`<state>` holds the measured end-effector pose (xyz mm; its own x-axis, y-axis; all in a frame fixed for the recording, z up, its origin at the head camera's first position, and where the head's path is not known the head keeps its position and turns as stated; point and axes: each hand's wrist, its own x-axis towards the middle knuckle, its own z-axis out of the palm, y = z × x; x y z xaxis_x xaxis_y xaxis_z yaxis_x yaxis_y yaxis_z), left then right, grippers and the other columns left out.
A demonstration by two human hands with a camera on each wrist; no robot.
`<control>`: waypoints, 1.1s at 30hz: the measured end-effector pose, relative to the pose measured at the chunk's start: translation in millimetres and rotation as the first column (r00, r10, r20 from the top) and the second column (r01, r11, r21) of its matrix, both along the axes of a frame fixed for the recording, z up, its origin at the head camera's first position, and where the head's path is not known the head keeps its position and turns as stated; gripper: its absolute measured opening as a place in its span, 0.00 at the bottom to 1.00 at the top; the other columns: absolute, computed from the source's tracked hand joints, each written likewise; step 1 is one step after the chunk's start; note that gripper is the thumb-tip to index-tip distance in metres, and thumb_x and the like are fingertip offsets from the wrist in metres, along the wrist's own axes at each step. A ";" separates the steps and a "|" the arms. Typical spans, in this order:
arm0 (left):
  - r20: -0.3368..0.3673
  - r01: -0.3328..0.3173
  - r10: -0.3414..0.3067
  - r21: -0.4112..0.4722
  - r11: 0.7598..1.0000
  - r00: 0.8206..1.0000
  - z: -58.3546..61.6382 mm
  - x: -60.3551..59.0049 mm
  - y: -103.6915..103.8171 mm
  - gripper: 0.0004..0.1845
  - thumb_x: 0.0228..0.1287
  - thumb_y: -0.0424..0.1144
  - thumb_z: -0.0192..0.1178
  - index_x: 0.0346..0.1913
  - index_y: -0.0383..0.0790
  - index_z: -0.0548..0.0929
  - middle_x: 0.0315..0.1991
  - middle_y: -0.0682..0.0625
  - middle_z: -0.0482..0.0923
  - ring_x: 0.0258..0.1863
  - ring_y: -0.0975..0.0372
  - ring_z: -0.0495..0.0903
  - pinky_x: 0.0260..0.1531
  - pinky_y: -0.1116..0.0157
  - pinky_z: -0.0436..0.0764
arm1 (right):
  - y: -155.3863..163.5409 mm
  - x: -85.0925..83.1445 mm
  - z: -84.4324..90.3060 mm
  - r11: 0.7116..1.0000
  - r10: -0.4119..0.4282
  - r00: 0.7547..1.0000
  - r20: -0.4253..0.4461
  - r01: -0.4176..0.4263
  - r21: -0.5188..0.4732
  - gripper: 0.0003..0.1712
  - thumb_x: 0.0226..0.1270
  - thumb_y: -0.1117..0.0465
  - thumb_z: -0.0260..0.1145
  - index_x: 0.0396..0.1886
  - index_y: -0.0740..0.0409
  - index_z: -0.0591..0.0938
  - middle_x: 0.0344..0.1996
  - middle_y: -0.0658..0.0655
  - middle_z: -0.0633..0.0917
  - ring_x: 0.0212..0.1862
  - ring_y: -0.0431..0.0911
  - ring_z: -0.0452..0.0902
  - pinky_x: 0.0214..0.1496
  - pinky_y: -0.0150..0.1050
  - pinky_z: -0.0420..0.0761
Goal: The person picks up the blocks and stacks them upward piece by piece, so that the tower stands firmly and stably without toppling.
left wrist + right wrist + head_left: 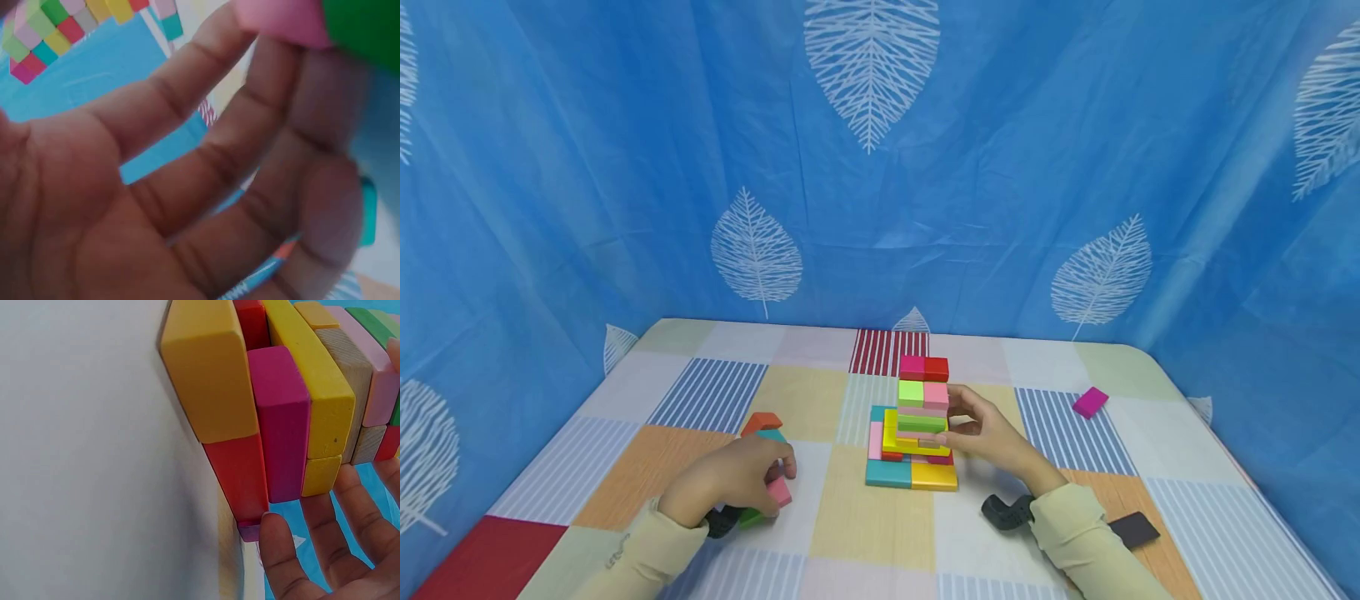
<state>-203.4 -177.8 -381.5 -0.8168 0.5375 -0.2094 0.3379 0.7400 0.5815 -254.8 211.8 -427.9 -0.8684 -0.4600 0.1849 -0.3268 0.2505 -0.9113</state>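
Observation:
A stepped tower of coloured wooden blocks (922, 423) stands mid-table, topped by a magenta block and a red block (936, 369). My right hand (988, 433) rests against the tower's right side, fingers fairly straight. In the right wrist view, its fingertips (279, 540) lie along a red block (236, 478), a magenta block (282, 428) and yellow blocks (322, 394). To the left, my left hand (737, 475) pinches a pink block (781, 492) over loose pieces. A green block (365, 28) sits beside the pink block (287, 22) in the left wrist view.
Near the left hand lie an orange block (763, 422) and a teal block (771, 435). A magenta block (1090, 402) lies at the far right, and a dark flat piece (1134, 529) beside the right sleeve. Blue leaf-print curtains (970, 192) surround the checked table.

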 end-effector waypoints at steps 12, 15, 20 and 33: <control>0.051 0.083 -0.091 0.136 0.987 0.995 -10.4 -3.2 -6.3 0.17 0.57 0.29 0.80 0.45 0.39 0.84 0.35 0.55 0.76 0.30 0.67 0.73 0.33 0.67 0.78 | -1.0 2.9 -3.5 1.000 0.012 1.000 0.002 -0.012 -0.007 0.38 0.70 0.65 0.76 0.75 0.69 0.71 0.60 0.67 0.83 0.59 0.58 0.80 0.60 0.38 0.85; 0.051 0.098 -0.107 0.165 0.981 0.993 -10.7 -4.0 -7.2 0.14 0.57 0.27 0.79 0.41 0.39 0.84 0.33 0.55 0.76 0.30 0.68 0.73 0.33 0.67 0.79 | -1.2 3.8 -4.0 1.000 0.006 1.000 0.004 -0.006 -0.004 0.39 0.70 0.64 0.76 0.75 0.69 0.71 0.60 0.67 0.83 0.59 0.58 0.80 0.60 0.37 0.84; -0.018 0.136 -0.135 0.184 0.973 0.991 -9.4 -5.6 -2.3 0.13 0.56 0.31 0.80 0.37 0.42 0.84 0.31 0.57 0.78 0.30 0.71 0.74 0.33 0.68 0.79 | -1.3 4.3 -4.7 1.000 0.000 1.000 0.003 0.000 0.000 0.40 0.70 0.63 0.76 0.76 0.70 0.70 0.62 0.68 0.82 0.61 0.58 0.80 0.60 0.36 0.84; -0.342 0.102 -0.013 0.243 0.965 0.939 14.4 -21.3 32.8 0.11 0.65 0.38 0.77 0.47 0.45 0.89 0.40 0.59 0.87 0.37 0.66 0.83 0.45 0.60 0.87 | -0.3 2.4 -1.8 1.000 0.001 1.000 -0.014 -0.001 -0.003 0.40 0.70 0.64 0.76 0.76 0.69 0.71 0.62 0.67 0.83 0.61 0.58 0.80 0.60 0.37 0.84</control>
